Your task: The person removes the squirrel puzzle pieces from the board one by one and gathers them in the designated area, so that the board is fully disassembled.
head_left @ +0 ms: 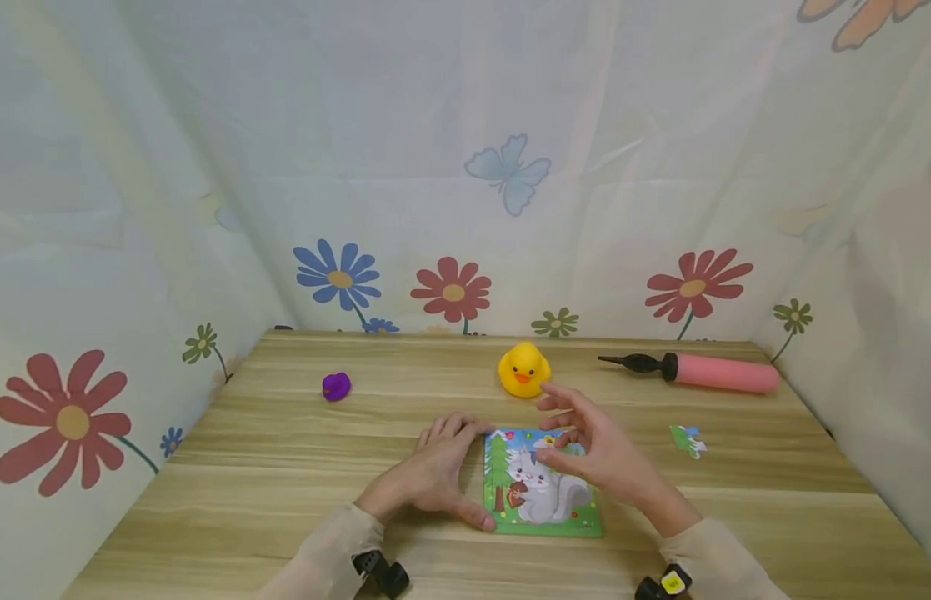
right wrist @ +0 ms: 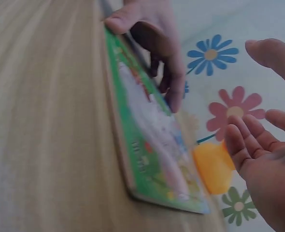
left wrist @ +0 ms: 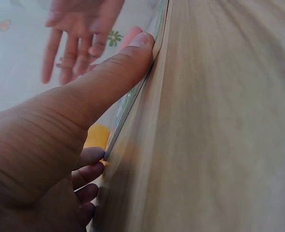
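Observation:
A jigsaw puzzle (head_left: 543,500) with a grey squirrel holding an acorn lies flat on the wooden table. My left hand (head_left: 427,479) rests beside its left edge, thumb at the near corner and index finger at the far one. In the left wrist view, the thumb (left wrist: 118,70) lies straight along the puzzle's side. Over the puzzle's right part hovers my right hand (head_left: 603,458), fingers spread and loosely bent, with nothing between them. It hides part of the puzzle's upper right. A loose puzzle piece (head_left: 688,442), green, blue and white, lies farther right.
Behind the puzzle stands a yellow rubber duck (head_left: 523,371). A small purple duck (head_left: 336,387) sits back left. At the back right lies a pink hand pump (head_left: 723,372) with a black nozzle. Flower-printed curtains (head_left: 450,200) close off the wooden table (head_left: 285,475) behind and at both sides.

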